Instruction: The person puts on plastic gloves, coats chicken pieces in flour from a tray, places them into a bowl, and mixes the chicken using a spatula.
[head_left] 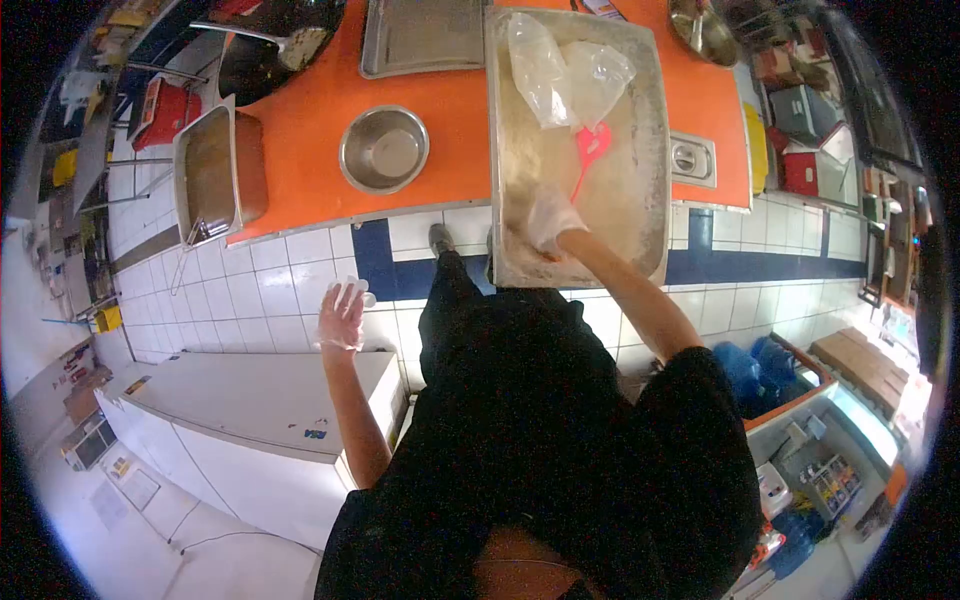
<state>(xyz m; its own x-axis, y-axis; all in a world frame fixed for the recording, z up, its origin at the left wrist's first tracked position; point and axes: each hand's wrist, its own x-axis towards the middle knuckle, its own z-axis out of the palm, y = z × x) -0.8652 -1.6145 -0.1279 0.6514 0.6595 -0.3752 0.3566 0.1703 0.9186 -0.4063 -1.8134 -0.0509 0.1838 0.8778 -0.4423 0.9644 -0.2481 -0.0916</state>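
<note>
The right hand [553, 222], gloved in clear plastic, is down inside the large tray [635, 190]; its fingers are too unclear to tell how far they close or whether they grip anything. Just beyond it lies the pink utensil [592, 148] (its head heart-shaped), thin handle pointing back toward that glove; clear bags [540, 75] lie farther on. The left hand [341, 318], also gloved, spreads its fingers, holding nothing, with a metal bowl [411, 152] ahead of it.
</note>
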